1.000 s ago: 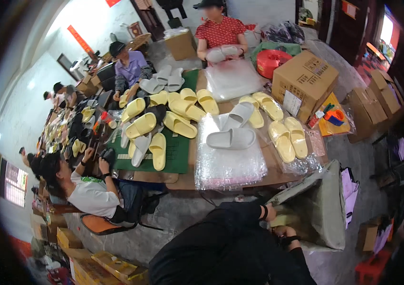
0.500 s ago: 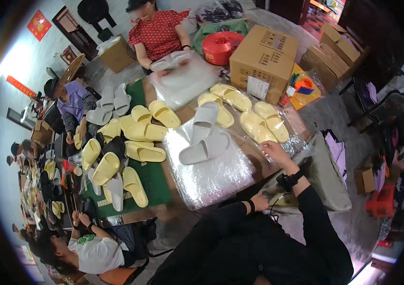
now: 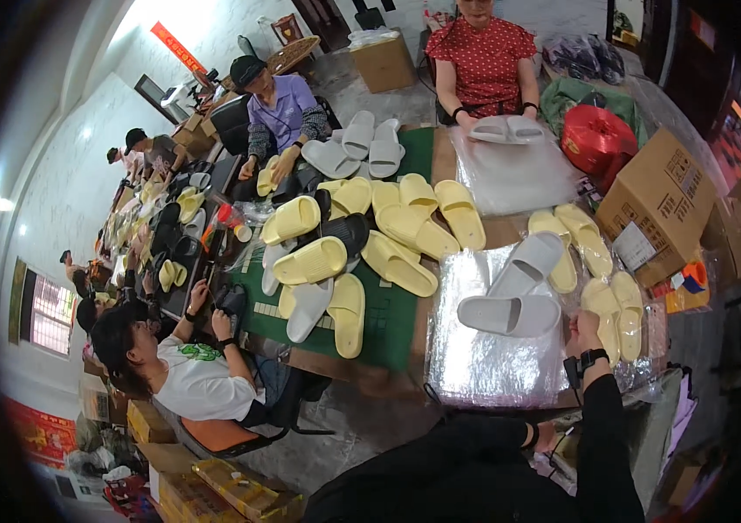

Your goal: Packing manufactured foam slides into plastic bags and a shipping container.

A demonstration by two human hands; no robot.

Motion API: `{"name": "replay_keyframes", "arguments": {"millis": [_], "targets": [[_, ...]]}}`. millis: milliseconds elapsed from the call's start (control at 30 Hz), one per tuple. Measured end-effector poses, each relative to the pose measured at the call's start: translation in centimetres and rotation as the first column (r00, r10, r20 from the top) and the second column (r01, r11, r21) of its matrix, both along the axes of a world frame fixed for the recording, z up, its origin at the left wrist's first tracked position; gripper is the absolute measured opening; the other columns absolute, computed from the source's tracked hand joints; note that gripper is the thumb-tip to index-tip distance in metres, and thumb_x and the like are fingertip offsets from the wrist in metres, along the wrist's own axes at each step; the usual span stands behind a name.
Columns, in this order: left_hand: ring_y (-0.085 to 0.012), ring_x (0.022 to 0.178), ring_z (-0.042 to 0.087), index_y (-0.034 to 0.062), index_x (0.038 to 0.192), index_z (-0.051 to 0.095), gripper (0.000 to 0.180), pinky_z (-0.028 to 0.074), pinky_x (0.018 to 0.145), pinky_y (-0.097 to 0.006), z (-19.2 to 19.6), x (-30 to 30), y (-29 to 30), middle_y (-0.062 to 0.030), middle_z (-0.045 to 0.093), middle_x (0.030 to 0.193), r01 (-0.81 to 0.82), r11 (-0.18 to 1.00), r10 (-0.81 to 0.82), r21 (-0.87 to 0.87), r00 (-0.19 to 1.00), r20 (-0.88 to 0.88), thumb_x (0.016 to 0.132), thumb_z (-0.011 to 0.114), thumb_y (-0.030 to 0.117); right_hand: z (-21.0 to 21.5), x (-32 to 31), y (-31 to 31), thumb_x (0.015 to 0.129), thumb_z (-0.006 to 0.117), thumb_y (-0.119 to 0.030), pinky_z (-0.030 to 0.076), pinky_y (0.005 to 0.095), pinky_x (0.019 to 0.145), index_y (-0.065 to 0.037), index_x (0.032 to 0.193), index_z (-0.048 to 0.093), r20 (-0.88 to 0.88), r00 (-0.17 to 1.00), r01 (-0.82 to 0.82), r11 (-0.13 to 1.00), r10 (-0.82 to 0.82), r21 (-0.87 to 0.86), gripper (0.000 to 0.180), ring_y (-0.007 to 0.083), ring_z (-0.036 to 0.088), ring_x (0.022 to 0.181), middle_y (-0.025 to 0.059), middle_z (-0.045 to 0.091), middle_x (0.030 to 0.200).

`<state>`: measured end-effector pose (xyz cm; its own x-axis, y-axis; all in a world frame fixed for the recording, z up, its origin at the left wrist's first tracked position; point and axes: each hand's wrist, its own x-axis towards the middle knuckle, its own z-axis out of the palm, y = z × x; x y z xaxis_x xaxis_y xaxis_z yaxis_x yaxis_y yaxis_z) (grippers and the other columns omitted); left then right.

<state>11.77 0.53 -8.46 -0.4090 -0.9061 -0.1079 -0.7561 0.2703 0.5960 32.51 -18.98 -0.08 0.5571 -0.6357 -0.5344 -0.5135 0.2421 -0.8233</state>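
My right hand [image 3: 583,335] is at the right part of the table, its fingers curled inward. It lies between a pair of grey slippers [image 3: 510,315] and a yellow pair in clear plastic [image 3: 601,315]. Whether it pinches the plastic, I cannot make out. The grey pair rests on a stack of shiny clear plastic bags [image 3: 492,375], one slipper across the other. Below the table edge, my left hand [image 3: 546,436] reaches beside a pale open sack [image 3: 641,436]; its fingers are mostly hidden. Another bagged yellow pair [image 3: 584,240] lies farther back.
Loose yellow slippers [image 3: 348,315] and grey ones [image 3: 358,135] cover a green mat [image 3: 388,340]. Across the table a person in red handles white slippers [image 3: 506,129]. A cardboard box [image 3: 660,205] and a red roll [image 3: 599,144] stand at right. Other people sit at left.
The view has swung left, so the table sits farther right in the picture. My right hand stays near the bagged yellow slippers, and my left stays low by the sack.
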Motion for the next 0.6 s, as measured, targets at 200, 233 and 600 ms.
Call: {"name": "replay_keyframes", "arguments": {"millis": [200, 233, 600], "targets": [[-0.0268, 0.074, 0.059, 0.015, 0.068, 0.065, 0.016, 0.04, 0.076, -0.043, 5.9, 2.0, -0.6, -0.0037, 0.064, 0.074, 0.066, 0.998, -0.063, -0.023, 0.992, 0.11, 0.077, 0.051, 0.018, 7.1, 2.2, -1.0, 0.091, 0.042, -0.02, 0.041, 0.0298, 0.057, 0.002, 0.074, 0.052, 0.359, 0.926, 0.249, 0.908, -0.121, -0.337, 0.03, 0.0174, 0.051, 0.059, 0.0086, 0.054, 0.065], [-0.026, 0.08, 0.059, 0.0151, 0.073, 0.066, 0.015, 0.039, 0.081, -0.045, 7.5, 2.4, -1.1, -0.0034, 0.064, 0.078, 0.137, 0.989, -0.144, 0.06, 0.982, 0.125, 0.077, 0.052, 0.018, 9.2, 1.1, -1.7, 0.092, 0.041, -0.02, 0.039, 0.0296, 0.063, 0.002, 0.077, 0.05, 0.403, 0.908, 0.303, 0.843, -0.113, -0.445, 0.029, 0.0165, 0.049, 0.066, 0.0081, 0.054, 0.07], [-0.03, 0.082, 0.061, 0.0084, 0.087, 0.066, 0.021, 0.043, 0.073, -0.049, 10.0, 2.6, 0.0, -0.0113, 0.065, 0.088, 0.114, 0.981, -0.138, 0.156, 0.979, 0.152, 0.078, 0.05, 0.017, 3.9, -15.0, 4.1, 0.095, 0.035, -0.024, 0.037, 0.0376, 0.076, 0.007, 0.094, 0.048, 0.234, 0.939, 0.342, 0.655, -0.25, -0.674, 0.034, 0.0311, 0.046, 0.078, 0.0195, 0.052, 0.086]]}}
